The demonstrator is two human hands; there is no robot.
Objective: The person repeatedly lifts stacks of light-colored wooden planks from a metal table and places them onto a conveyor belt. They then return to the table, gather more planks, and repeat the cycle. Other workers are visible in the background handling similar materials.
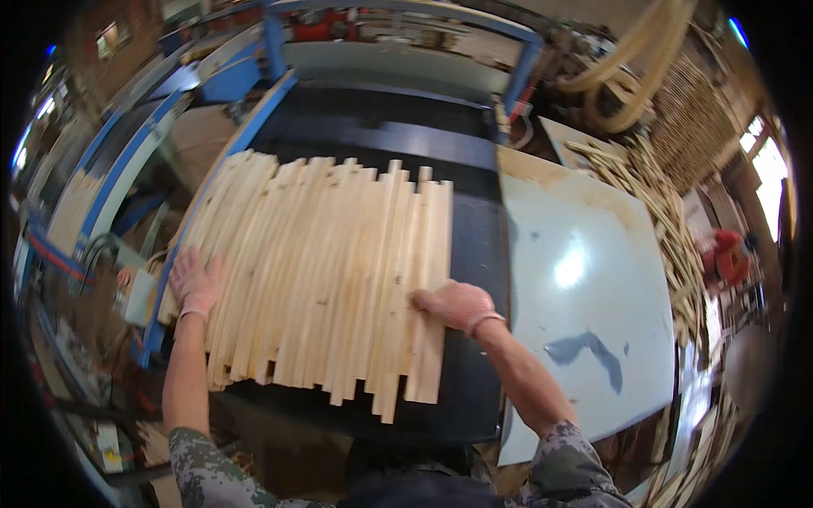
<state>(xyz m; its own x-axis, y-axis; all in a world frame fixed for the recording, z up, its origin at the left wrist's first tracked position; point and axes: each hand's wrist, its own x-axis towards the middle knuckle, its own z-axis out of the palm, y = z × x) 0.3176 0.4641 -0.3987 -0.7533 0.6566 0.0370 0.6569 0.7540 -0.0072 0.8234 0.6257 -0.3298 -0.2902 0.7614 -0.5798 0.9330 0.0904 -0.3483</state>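
Wooden strips (323,271) lie long-axis forward between left hand (197,281), spread wide at left edge, and right hand (462,306), curled over right edge, grip unclear.

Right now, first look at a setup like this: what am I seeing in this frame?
No robot here: both hands belong to a person, in what look like thin gloves. The single picture comes from a fisheye camera on their head, looking down, so straight edges bend near the rim.

Pale wooden strips lie side by side, ends uneven, on a black surface. The left hand is spread at the strips' left edge; the right hand is at their right edge. I can't tell whether it grips any. To its right is a pale glossy panel.
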